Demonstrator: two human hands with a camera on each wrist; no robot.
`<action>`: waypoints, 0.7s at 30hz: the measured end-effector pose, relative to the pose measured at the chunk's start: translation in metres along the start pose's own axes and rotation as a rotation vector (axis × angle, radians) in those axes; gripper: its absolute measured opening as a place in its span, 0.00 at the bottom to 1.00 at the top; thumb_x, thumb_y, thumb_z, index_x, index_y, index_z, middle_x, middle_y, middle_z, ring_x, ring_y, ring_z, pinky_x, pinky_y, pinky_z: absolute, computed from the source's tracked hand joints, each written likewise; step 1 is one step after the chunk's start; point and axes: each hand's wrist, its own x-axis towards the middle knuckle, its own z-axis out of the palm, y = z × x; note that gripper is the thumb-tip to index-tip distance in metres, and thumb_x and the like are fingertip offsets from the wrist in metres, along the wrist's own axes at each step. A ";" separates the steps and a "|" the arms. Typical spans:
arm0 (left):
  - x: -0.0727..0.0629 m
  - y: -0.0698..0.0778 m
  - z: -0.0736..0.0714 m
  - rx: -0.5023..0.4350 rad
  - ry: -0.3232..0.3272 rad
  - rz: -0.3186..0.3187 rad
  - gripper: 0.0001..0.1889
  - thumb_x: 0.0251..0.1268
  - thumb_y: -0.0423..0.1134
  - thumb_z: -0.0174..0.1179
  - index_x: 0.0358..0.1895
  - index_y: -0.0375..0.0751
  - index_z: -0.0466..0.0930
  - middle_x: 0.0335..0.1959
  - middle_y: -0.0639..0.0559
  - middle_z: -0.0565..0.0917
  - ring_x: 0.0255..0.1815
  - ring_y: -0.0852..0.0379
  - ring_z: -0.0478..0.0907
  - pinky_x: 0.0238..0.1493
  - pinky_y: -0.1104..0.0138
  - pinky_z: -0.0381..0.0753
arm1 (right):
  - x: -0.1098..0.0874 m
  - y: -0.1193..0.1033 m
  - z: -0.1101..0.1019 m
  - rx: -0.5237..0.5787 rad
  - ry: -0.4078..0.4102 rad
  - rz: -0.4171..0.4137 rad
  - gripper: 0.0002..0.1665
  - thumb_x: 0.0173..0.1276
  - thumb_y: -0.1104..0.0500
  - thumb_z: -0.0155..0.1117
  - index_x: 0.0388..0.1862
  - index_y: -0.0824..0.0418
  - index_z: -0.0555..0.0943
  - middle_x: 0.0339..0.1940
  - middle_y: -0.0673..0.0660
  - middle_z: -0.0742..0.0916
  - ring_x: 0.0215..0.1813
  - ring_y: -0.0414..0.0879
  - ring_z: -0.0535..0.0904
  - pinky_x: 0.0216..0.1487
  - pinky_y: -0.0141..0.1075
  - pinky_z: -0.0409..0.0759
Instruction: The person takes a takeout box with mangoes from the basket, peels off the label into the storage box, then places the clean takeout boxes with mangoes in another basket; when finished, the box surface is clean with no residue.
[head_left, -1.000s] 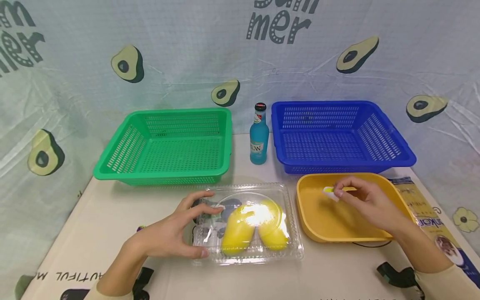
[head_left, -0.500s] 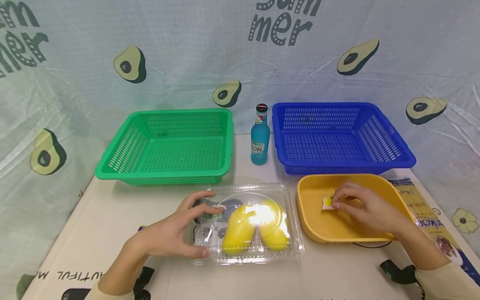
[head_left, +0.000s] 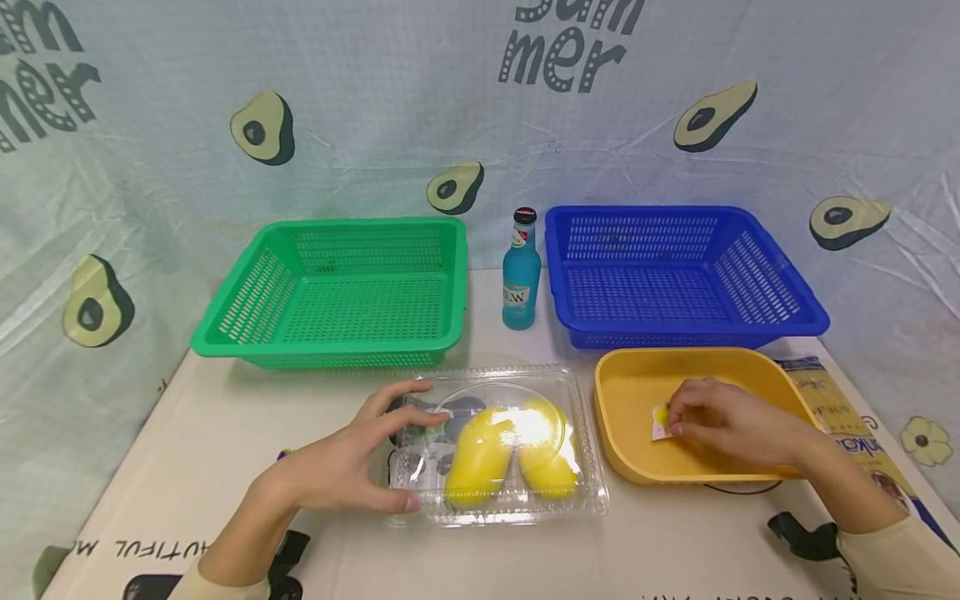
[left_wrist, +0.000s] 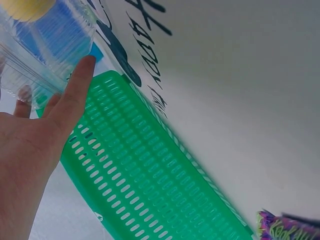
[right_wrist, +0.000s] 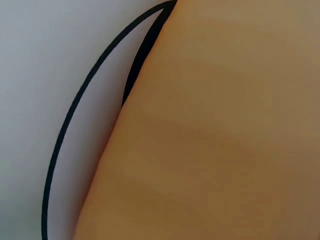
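Your right hand [head_left: 723, 423] pinches a card [head_left: 660, 423], not yet released, inside the tray [head_left: 618, 417] near the worktop's [head_left: 225, 421] right edge; your left hand [head_left: 352, 465], fingers apart, touches the closed box [head_left: 508, 477].

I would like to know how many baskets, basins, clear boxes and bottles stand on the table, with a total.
Baskets: 2, green basket and blue basket
Basins: 1, yellow basin
Clear boxes: 1, clear box
Bottles: 1, blue bottle
Total: 5
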 end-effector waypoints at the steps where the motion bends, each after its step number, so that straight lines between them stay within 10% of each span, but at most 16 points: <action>1: 0.000 0.000 0.000 0.001 0.000 -0.001 0.41 0.55 0.55 0.76 0.73 0.70 0.67 0.83 0.57 0.48 0.81 0.42 0.50 0.66 0.37 0.69 | 0.000 0.000 0.000 -0.006 -0.011 -0.006 0.07 0.73 0.55 0.68 0.40 0.39 0.82 0.38 0.45 0.85 0.43 0.33 0.76 0.50 0.32 0.78; 12: -0.001 0.001 0.000 -0.010 0.001 0.003 0.41 0.54 0.55 0.77 0.73 0.71 0.67 0.83 0.55 0.48 0.81 0.43 0.49 0.66 0.37 0.68 | -0.001 -0.008 -0.008 -0.058 -0.067 0.050 0.04 0.75 0.49 0.66 0.43 0.36 0.81 0.42 0.31 0.81 0.48 0.34 0.76 0.55 0.39 0.78; 21: 0.000 0.003 0.000 -0.023 -0.003 0.000 0.42 0.54 0.53 0.77 0.73 0.73 0.66 0.83 0.59 0.47 0.81 0.44 0.49 0.66 0.36 0.68 | 0.006 -0.027 -0.009 -0.107 0.039 -0.004 0.07 0.74 0.51 0.68 0.47 0.38 0.81 0.44 0.33 0.82 0.51 0.38 0.78 0.56 0.39 0.79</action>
